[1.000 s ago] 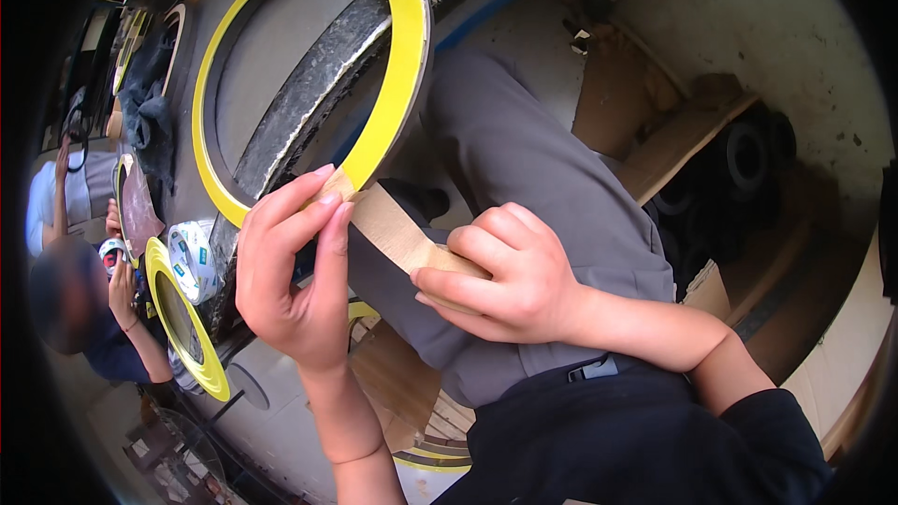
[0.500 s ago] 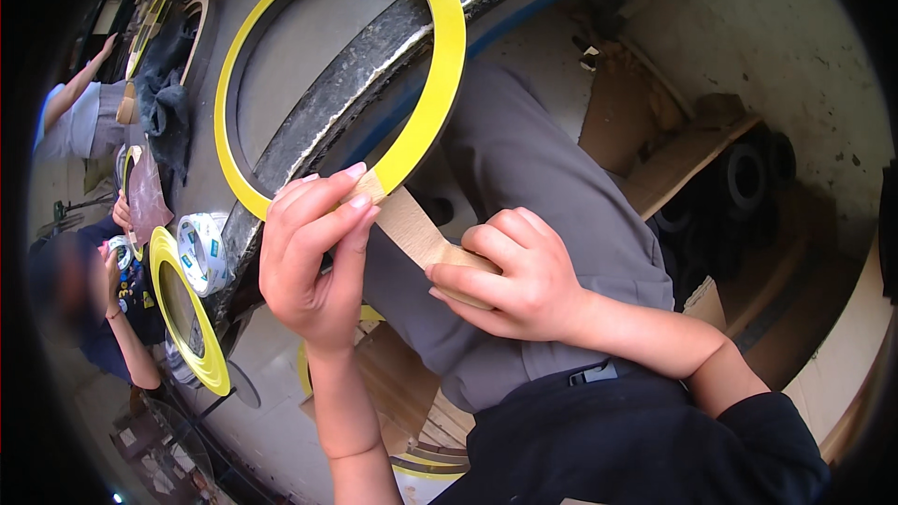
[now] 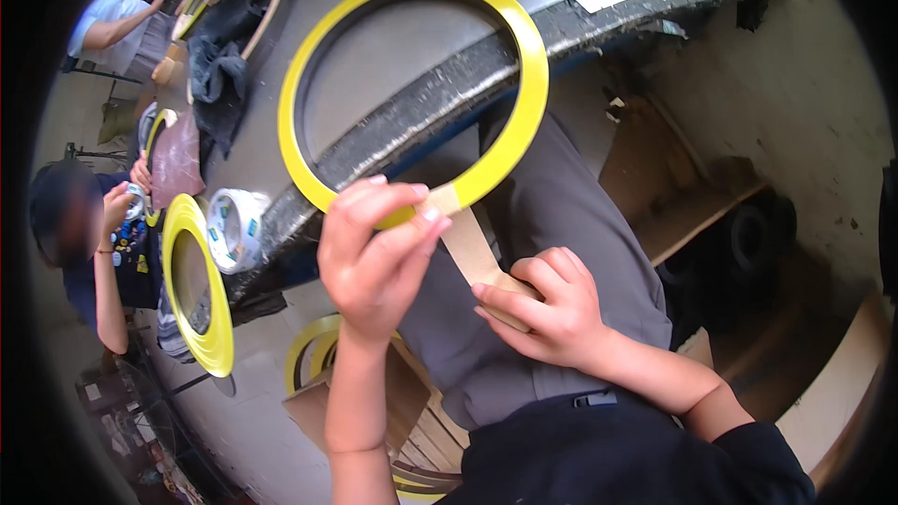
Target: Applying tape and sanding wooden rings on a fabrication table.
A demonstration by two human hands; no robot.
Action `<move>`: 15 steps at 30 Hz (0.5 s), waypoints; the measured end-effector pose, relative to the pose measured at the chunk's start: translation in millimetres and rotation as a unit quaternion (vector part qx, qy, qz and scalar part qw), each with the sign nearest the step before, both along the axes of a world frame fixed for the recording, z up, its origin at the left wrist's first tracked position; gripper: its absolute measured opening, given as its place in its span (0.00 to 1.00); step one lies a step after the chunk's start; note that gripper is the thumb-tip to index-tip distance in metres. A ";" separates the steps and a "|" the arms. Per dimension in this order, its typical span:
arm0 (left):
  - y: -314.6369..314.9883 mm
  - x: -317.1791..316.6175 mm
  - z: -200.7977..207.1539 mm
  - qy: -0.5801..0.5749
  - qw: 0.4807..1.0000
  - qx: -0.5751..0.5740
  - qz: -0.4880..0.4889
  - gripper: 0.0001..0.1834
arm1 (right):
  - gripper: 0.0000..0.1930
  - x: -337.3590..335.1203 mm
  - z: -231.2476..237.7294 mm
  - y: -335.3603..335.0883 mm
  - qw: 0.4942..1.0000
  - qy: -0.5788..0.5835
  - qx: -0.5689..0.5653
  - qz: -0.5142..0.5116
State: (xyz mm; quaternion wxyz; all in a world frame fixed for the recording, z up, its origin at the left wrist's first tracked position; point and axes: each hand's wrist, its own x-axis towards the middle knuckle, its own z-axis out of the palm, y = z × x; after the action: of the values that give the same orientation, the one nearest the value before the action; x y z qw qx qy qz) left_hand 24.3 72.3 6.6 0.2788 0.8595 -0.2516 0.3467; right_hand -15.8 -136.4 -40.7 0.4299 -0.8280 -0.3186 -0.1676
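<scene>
A large yellow ring [image 3: 535, 84] is held up in front of me, its far part over the table edge. My left hand [image 3: 369, 266] pinches its near side between thumb and fingers. There, one end of a tan tape strip [image 3: 470, 245] lies against the ring, partly covered by my fingertips. Running down to the right, the strip leads into my right hand [image 3: 554, 309]. That hand is closed around the rest of the tape, which seems to be a roll mostly hidden by the fingers.
The metal-topped table [image 3: 412, 47] has a worn black edge. Yellow rings [image 3: 220, 309] and white tape rolls [image 3: 251, 238] sit at its left, near a seated co-worker [image 3: 112, 262]. A dark cloth [image 3: 220, 79] lies farther back. Below stands a cardboard box [image 3: 365, 402].
The ring, both hands and the tape appear farther right and lower in the picture; the surroundings have shifted too, as the view turned. Both hands keep their grip.
</scene>
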 end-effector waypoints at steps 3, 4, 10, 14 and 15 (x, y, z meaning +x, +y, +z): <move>3.4 5.7 -1.4 -0.009 1.000 -0.004 -0.005 0.15 | 0.20 -11.3 11.4 -4.1 1.000 -0.016 -0.002 -0.008; 3.0 6.0 -2.4 -0.003 1.000 -0.014 -0.004 0.15 | 0.21 -14.0 21.0 -6.1 1.000 -0.022 0.002 -0.017; 2.6 3.2 -5.2 -0.014 1.000 -0.014 -0.002 0.14 | 0.25 5.6 88.6 -12.5 0.994 -0.092 -0.052 -0.034; 3.4 5.7 -13.2 -0.040 0.999 -0.012 -0.008 0.13 | 0.26 31.0 108.4 -0.8 0.987 -0.135 -0.067 -0.051; 5.3 4.0 -12.0 -0.039 0.999 -0.018 -0.004 0.13 | 0.25 35.8 116.4 1.8 0.987 -0.126 -0.089 -0.049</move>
State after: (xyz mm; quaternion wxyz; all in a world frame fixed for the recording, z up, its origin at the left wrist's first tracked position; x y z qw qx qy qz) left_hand 28.3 77.6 -5.5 0.2855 0.8390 -0.2595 0.3837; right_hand 20.0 -134.6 75.7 0.3019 -0.8500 -0.3426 -0.2626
